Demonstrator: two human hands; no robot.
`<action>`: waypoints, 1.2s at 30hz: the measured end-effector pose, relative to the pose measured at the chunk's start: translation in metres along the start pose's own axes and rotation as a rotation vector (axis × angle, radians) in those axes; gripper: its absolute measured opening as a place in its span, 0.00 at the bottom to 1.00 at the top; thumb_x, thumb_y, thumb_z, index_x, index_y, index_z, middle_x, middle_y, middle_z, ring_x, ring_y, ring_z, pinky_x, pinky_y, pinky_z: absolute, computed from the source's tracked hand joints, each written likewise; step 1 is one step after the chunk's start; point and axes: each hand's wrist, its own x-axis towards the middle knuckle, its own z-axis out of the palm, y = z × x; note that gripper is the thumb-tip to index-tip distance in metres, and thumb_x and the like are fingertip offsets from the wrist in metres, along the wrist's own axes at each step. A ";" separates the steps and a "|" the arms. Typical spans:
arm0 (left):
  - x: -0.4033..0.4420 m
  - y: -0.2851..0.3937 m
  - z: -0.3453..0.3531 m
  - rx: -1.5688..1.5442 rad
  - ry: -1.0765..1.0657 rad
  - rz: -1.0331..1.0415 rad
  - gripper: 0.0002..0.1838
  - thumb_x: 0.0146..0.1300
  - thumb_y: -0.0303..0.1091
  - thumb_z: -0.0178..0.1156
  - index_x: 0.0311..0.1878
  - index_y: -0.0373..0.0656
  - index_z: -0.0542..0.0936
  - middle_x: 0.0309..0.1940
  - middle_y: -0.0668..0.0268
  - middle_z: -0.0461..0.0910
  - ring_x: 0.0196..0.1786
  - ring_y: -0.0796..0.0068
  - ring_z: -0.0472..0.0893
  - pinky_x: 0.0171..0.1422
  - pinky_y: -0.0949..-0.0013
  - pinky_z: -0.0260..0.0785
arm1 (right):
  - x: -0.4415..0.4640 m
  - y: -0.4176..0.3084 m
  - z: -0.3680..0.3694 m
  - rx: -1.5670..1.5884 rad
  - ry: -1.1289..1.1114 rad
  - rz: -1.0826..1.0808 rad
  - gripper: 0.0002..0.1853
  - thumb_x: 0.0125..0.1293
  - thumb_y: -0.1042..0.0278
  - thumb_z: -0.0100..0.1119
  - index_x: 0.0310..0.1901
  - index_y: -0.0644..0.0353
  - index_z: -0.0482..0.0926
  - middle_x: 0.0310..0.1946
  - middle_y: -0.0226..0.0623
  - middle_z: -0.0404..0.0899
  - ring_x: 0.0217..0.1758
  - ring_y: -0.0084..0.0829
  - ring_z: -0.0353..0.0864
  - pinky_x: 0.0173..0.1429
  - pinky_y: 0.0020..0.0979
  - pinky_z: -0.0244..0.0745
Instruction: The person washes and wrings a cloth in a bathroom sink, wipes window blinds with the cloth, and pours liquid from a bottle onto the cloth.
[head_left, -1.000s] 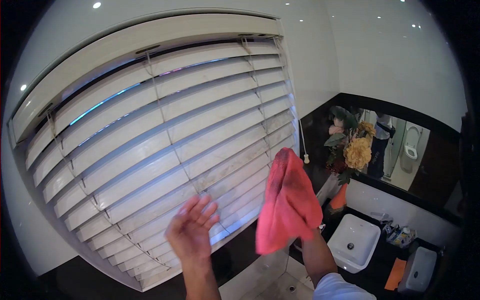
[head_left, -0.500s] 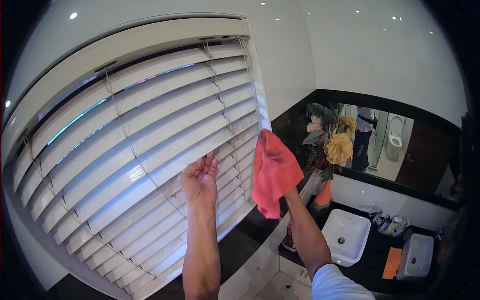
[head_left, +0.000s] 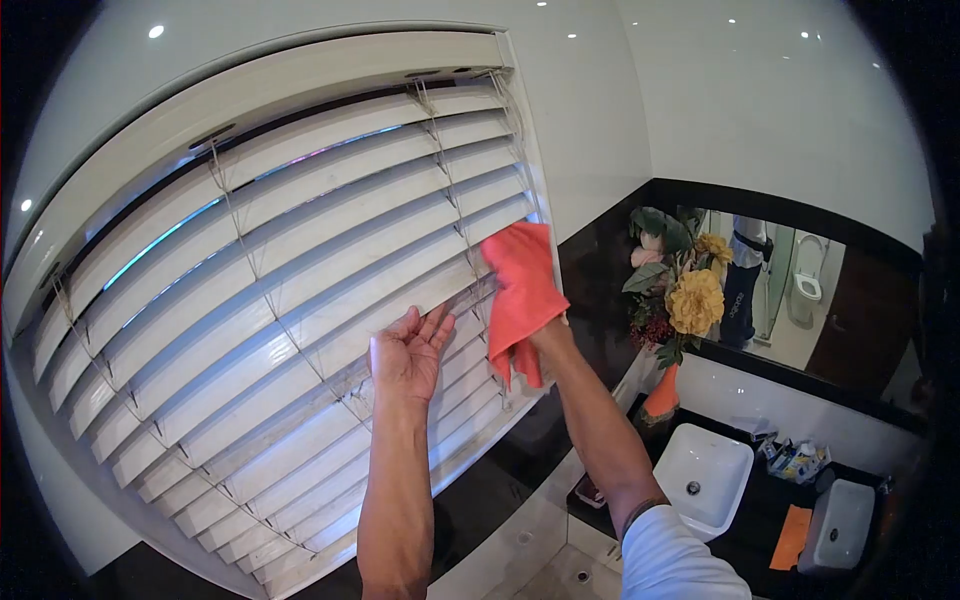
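White horizontal blinds (head_left: pixel 250 340) cover the window, their cords running down across the slats. Palm toward me, my left hand (head_left: pixel 408 362) grips the lower edge of a slat near the middle of the blinds, its fingertips partly hidden at the edge. A red cloth (head_left: pixel 522 280) drapes over my right hand (head_left: pixel 550 335), which holds it against the right end of the slats. The cloth hides most of the right fingers. Below my left hand the slats lie tilted and closer together.
Right of the window are a vase of artificial flowers (head_left: pixel 690 300), a wall mirror (head_left: pixel 770 290) and a white basin (head_left: pixel 690 500). An orange cloth (head_left: pixel 790 537) lies on the black counter beside a grey-white container (head_left: pixel 838 525) and small toiletries (head_left: pixel 797 458).
My right hand has brought the red cloth left and up, onto the slat ends. My left hand has shifted slightly right along the slat edge. The view has moved a little.
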 end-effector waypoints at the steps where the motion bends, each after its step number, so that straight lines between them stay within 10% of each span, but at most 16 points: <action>1: 0.002 0.001 -0.001 0.002 0.000 -0.003 0.04 0.65 0.21 0.48 0.37 0.28 0.69 0.46 0.44 0.71 0.63 0.40 0.70 0.66 0.42 0.68 | -0.002 -0.002 0.007 -0.002 0.002 0.002 0.27 0.63 0.64 0.54 0.64 0.60 0.69 0.65 0.47 0.68 0.71 0.45 0.62 0.74 0.39 0.54; 17: 0.006 0.005 -0.014 -0.009 -0.045 0.008 0.04 0.64 0.22 0.48 0.36 0.29 0.70 0.41 0.43 0.77 0.53 0.38 0.78 0.62 0.42 0.71 | -0.008 0.018 0.017 -0.137 0.079 -0.276 0.28 0.62 0.65 0.52 0.66 0.57 0.69 0.65 0.44 0.68 0.71 0.44 0.64 0.74 0.43 0.55; 20: 0.004 0.003 -0.008 -0.009 -0.007 0.015 0.05 0.65 0.22 0.47 0.37 0.29 0.71 0.44 0.41 0.77 0.53 0.40 0.78 0.62 0.43 0.72 | -0.015 0.048 0.020 0.143 0.039 0.113 0.27 0.63 0.64 0.52 0.65 0.57 0.69 0.65 0.44 0.69 0.70 0.44 0.64 0.74 0.43 0.54; 23: 0.003 0.005 -0.005 0.022 0.016 0.055 0.05 0.64 0.22 0.46 0.38 0.29 0.70 0.45 0.39 0.76 0.54 0.37 0.77 0.64 0.42 0.70 | -0.011 0.004 0.012 -0.388 -0.092 -0.246 0.27 0.65 0.62 0.53 0.66 0.56 0.68 0.65 0.44 0.68 0.71 0.43 0.63 0.75 0.41 0.53; 32: -0.002 0.005 -0.008 0.000 -0.022 -0.005 0.06 0.64 0.22 0.47 0.36 0.28 0.71 0.41 0.44 0.77 0.53 0.39 0.78 0.61 0.44 0.73 | 0.001 0.048 0.020 0.011 0.052 0.299 0.32 0.69 0.63 0.51 0.72 0.58 0.53 0.73 0.42 0.54 0.76 0.39 0.53 0.76 0.36 0.50; 36: -0.001 0.006 -0.010 -0.001 -0.031 0.001 0.06 0.64 0.22 0.47 0.35 0.28 0.71 0.39 0.46 0.76 0.54 0.38 0.78 0.62 0.43 0.72 | 0.003 0.034 0.016 -0.042 0.067 0.109 0.29 0.66 0.66 0.53 0.68 0.59 0.63 0.69 0.45 0.62 0.74 0.42 0.57 0.75 0.38 0.52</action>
